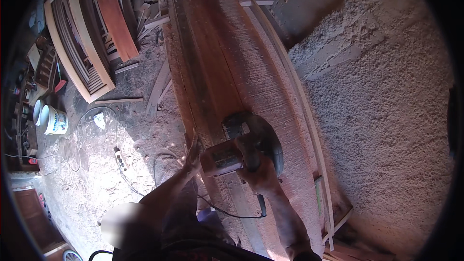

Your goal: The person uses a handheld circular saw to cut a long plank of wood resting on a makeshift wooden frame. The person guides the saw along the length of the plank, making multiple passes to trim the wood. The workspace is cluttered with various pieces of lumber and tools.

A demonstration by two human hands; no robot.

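Observation:
A long reddish-brown wooden board (208, 48), streaked with pale dust, runs away from me. My right hand (256, 174) is closed on the dark handle of a power tool (220, 157), which rests on the board and has a bulky black body and a brownish housing. Just left of the tool, my left hand (192, 159) grips the board's left edge; its fingertips are small and hard to make out. A black cord (227, 212) trails from below the tool toward the left.
Curved slatted wooden frames (79, 48) and offcuts lie upper left, near white buckets (54, 121). A power strip (120, 159) with cables lies on the floor left of me. Thick sawdust (377, 130) covers the right side; a long thin batten (309, 130) runs along the board's right.

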